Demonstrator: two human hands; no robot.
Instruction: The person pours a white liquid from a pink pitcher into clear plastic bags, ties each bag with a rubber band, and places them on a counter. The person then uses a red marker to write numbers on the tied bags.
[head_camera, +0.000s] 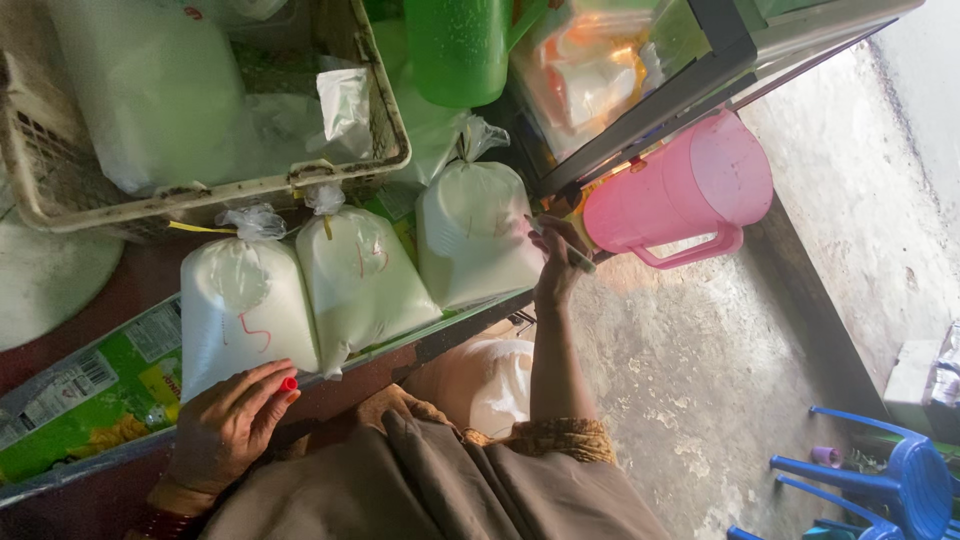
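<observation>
**Kid:** What is your left hand (228, 425) doing?

**Helper:** Your left hand has its fingers curled in, and the fingertips pinch a small red cap (289, 384). The hand rests at the bottom edge of the left white bag (243, 320). That bag has a red mark on it.

**Kid:** And your right hand (556, 268)?

**Helper:** Your right hand is closed around a pen (567, 252). The pen tip sits just at the side of the right white bag (474, 235). That bag has faint red marks too.

**Kid:** What is between them?

**Helper:** A middle white bag (360, 280), also with red marks. All three bags are full, tied at the top, and lean side by side, touching each other. They stand on a green printed sheet (85, 395) that lies on a shelf.

**Kid:** What else is around you?

**Helper:** Above the bags is a plastic basket (385, 125) with more white bags in it. A green jug (458, 50) stands behind the right bag. A pink jug (690, 190) sits just beside your right hand, on the far side of it. Your brown clothes (440, 480) are down low. A blue plastic chair (900, 480) stands well apart, on the grey floor (690, 380)
</observation>
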